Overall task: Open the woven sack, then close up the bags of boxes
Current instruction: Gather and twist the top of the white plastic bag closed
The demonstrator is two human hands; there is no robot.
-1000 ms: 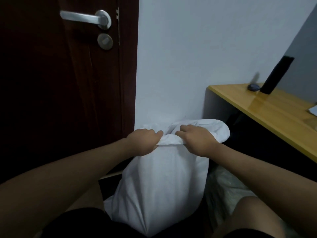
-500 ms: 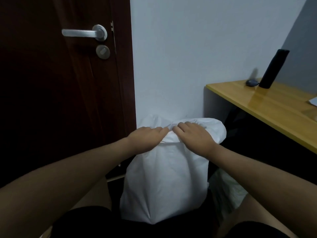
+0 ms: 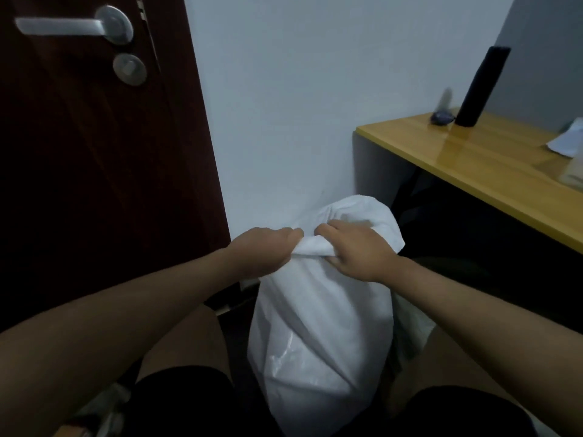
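White woven sack neck bunched between both hands' fingers

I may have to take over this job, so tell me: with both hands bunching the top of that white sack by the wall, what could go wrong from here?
1. The left hand and right hand pinch only a small fold at the top of the white sack; the fabric could slip free.
2. The sack stands upright between the knees; a hard pull might tip it.
3. Its contents are hidden, so they could spill once it opens.

Dark door with silver handle, wooden desk, black cylinder
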